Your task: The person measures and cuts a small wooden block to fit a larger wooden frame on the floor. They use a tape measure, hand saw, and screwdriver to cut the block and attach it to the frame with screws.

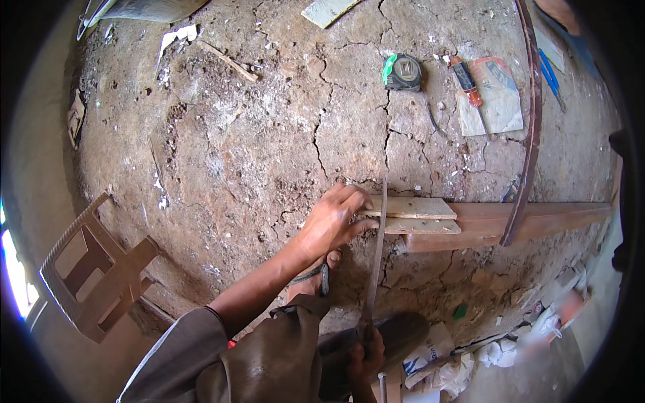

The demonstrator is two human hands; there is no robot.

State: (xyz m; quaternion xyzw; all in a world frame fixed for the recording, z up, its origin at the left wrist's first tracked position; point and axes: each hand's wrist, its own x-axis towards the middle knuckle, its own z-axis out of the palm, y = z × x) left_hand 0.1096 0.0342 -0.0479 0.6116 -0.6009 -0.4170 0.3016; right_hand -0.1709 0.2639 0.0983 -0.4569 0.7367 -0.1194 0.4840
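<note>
My left hand is closed around the near ends of two thin pale wooden strips, an upper strip and a lower strip. Both lie on top of a long reddish-brown wooden beam on the ground. In my right hand, low in the view, is the handle of a hand saw. Its long narrow saw blade points away from me and crosses the strips just right of my left fingers. I cannot tell how deep the blade sits in the wood.
A brown plastic chair lies at the left. Beyond the strips are a tape measure and a screwdriver on a paper sheet. A dark strip leans across the beam. White bags lie at the lower right.
</note>
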